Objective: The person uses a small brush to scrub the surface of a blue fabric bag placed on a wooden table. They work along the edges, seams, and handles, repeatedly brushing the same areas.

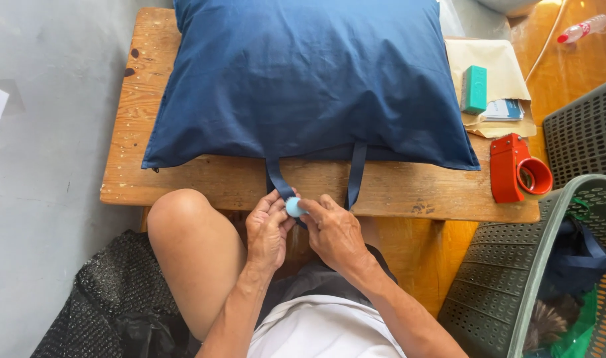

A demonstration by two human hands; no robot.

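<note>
Both hands meet just below the near edge of the table (183,189), a worn plank top of pale wood with paint flecks and dark knots. The left hand (266,229) and right hand (335,232) pinch together on a small, rounded, pale blue object (293,207); each grip is nearly closed, fingertips pressed on it from either side, and what the object is made of cannot be told. The left fabric tie (276,180), a flat navy strap, runs from the grip up and slightly left to the pillow hem; its long axis is near vertical in view, and its lower end disappears between the fingers. A second tie (356,176) hangs just right of the grip, free, long axis also near vertical. Above the grip lies the navy pillow (309,79), smooth woven cloth, plump, covering most of the table. Well right of the grip: a red tape dispenser (515,169) of hard plastic, a teal block (475,89) on a tan envelope (498,73), and grey perforated baskets (502,278). A bare knee (183,225) sits just left of the grip.
</note>
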